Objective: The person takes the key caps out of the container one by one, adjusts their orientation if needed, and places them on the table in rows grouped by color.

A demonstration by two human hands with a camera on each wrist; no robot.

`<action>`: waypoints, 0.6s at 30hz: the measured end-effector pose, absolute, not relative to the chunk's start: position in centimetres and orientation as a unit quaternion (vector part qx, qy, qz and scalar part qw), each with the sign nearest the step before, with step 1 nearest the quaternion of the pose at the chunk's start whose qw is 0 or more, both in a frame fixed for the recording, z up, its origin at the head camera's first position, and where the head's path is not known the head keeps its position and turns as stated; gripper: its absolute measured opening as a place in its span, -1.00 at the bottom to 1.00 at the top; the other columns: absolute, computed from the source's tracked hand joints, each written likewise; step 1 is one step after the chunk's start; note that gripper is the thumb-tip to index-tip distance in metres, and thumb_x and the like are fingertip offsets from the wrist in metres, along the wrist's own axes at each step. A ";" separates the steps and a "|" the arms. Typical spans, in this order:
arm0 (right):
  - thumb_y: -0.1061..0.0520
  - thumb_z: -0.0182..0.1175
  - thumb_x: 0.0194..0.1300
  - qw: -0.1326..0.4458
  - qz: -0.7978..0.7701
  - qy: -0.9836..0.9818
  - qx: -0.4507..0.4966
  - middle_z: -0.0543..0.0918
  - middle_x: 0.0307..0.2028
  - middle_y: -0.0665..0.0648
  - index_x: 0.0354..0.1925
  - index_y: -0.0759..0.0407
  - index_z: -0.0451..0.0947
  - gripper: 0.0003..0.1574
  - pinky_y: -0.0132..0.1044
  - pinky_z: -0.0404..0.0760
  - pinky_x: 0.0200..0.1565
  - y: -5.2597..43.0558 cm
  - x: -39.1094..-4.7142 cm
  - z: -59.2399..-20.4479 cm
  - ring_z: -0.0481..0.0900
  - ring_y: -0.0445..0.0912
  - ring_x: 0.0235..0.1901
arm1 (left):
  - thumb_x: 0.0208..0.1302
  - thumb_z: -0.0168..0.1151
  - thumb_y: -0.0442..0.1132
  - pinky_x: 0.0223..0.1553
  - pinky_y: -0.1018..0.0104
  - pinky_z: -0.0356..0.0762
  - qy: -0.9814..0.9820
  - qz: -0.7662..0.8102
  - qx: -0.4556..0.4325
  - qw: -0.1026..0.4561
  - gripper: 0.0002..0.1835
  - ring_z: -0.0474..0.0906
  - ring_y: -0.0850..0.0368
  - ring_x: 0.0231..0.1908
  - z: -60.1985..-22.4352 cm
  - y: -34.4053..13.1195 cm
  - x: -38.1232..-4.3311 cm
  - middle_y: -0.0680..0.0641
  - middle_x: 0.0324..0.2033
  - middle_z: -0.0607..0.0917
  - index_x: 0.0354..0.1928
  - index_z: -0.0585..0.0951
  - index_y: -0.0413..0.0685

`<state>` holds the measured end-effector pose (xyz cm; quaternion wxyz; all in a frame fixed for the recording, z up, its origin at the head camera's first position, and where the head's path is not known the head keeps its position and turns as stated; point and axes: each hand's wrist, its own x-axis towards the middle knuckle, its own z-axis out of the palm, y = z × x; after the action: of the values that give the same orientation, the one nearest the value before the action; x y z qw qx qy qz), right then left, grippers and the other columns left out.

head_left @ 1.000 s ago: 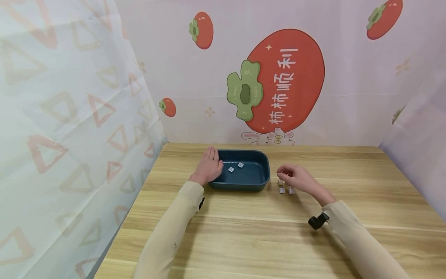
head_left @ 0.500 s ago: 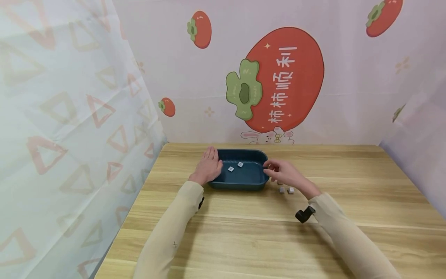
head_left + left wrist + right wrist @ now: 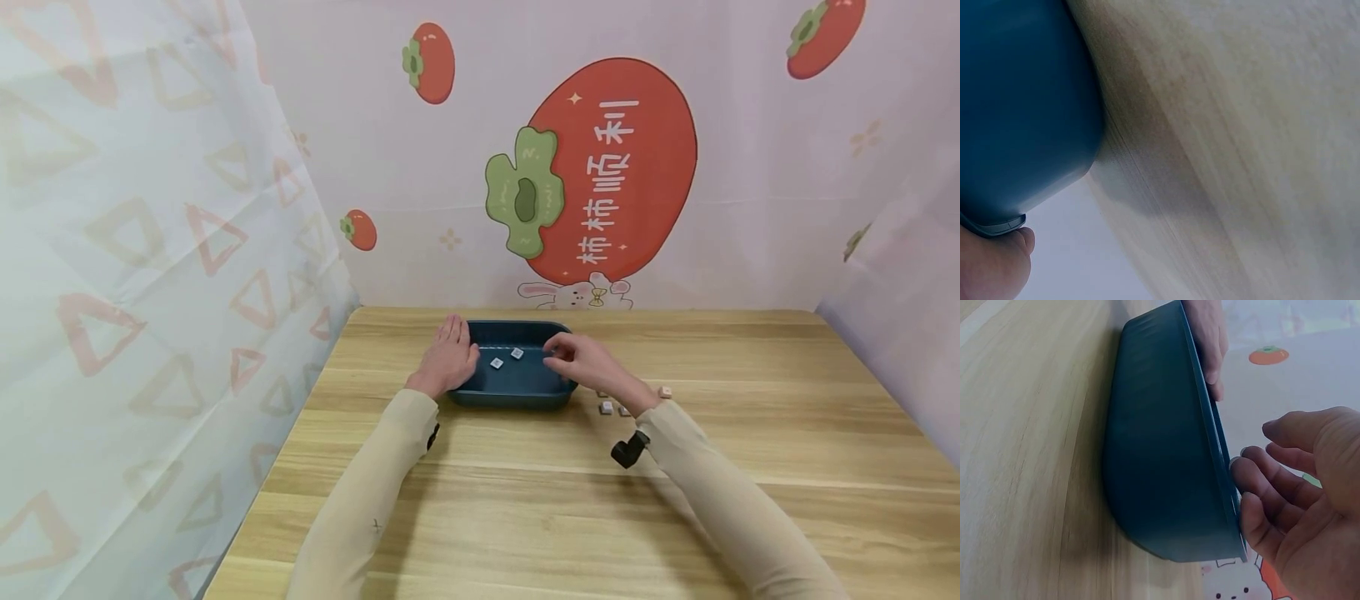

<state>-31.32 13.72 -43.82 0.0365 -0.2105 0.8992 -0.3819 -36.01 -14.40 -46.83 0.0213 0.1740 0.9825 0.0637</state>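
Note:
A dark blue rectangular tray (image 3: pixel 517 400) sits on the table with two small pale square keycaps (image 3: pixel 497 363) inside it. My left hand (image 3: pixel 444 358) rests on the tray's left rim, its fingers straight and together. Over the tray's right rim hovers my right hand (image 3: pixel 588 365); in the right wrist view the fingers (image 3: pixel 1266 487) are loosely bent, the thumb apart from them, and nothing shows between. Several more keycaps (image 3: pixel 607 407) lie on the table right of the tray, some partly hidden by my right hand and wrist. In the left wrist view, a fingertip (image 3: pixel 997 259) touches the rim.
The wooden table (image 3: pixel 525 517) extends around the tray. A printed cloth backdrop (image 3: pixel 750 208) stands behind its far edge, and another patterned cloth (image 3: pixel 165 292) hangs along the left. Black wrist cameras (image 3: pixel 628 450) are strapped at both sleeves.
My right hand has moved left from above the loose keycaps to over the tray's right side, uncovering a keycap farther right. The left hand and tray have stayed in place.

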 end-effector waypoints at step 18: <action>0.07 0.26 0.32 0.086 -0.389 0.888 -0.229 0.63 -0.38 0.13 0.11 0.23 0.55 -0.56 -0.30 0.65 -0.36 10.2 -33.4 -45.2 0.66 0.06 -0.45 | 0.56 -0.39 0.01 0.56 0.07 -0.24 0.983 0.062 0.174 0.019 -0.30 -0.28 -0.12 0.57 -46.7 -14.5 -36.0 -0.25 0.55 -0.10 0.52 -0.08 -0.32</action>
<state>-33.38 10.19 -45.19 0.0863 -0.2287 0.8880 -0.3894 -36.05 -14.50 -46.74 0.0194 0.1742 0.9825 0.0623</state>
